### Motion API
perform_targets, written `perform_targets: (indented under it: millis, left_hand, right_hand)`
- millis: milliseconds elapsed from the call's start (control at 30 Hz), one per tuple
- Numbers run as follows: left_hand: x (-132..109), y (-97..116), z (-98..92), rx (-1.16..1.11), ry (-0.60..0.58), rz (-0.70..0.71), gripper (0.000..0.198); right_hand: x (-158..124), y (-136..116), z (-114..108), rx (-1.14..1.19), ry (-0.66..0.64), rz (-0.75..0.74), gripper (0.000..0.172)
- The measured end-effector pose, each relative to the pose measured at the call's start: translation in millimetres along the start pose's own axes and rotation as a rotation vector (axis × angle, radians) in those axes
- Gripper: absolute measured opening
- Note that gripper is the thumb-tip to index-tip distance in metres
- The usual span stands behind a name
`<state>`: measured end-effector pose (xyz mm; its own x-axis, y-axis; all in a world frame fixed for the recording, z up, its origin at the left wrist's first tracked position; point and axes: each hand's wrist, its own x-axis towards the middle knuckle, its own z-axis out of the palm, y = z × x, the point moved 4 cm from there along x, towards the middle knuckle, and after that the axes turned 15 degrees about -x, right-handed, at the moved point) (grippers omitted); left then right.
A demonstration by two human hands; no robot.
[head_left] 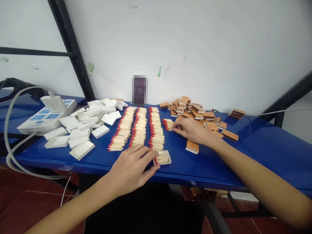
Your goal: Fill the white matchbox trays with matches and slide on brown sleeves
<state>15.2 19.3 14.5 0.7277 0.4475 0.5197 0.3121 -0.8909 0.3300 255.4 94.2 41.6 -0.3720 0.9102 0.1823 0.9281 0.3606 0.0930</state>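
Work appears partway. One open, white cardboard tray [170, 158], at the front edge of the blue metal tabletop [179, 146], contains a loose layer of red-tipped wooden matches [162, 159] and looks only partly filled. The left hand [134, 167] grips its left end; the right hand [191, 128] touches a short match cluster [167, 124], grasp undeterminable. Outstanding: three long match rows [156, 128] and a heap of loose white trays [84, 123]. Apparently completed: piled orange-and-brown matchboxes [192, 109], contents hidden.
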Motion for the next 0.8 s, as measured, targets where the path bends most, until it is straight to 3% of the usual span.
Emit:
perform_targets:
  millis: [300, 533, 667, 800]
  left_hand:
    - [-1, -1, -1.0, -0.001, 0.006, 0.014, 0.019]
    - [0, 0, -0.5, 0.008, -0.001, 0.008, 0.019]
    - [-1, 1, -1.4, 0.022, 0.010, -0.012, 0.028]
    - [-3, 0, -2.3, 0.020, 0.041, -0.032, 0.034]
  right_hand:
    - [-4, 3, 7, 0.077, -0.079, -0.061, 0.015]
    - [-5, 0, 0, 0.036, -0.046, -0.071, 0.011]
    - [-12, -19, -16, 0.110, 0.018, -0.113, 0.011]
    - [-23, -54, -27, 0.255, 0.018, -0.270, 0.010]
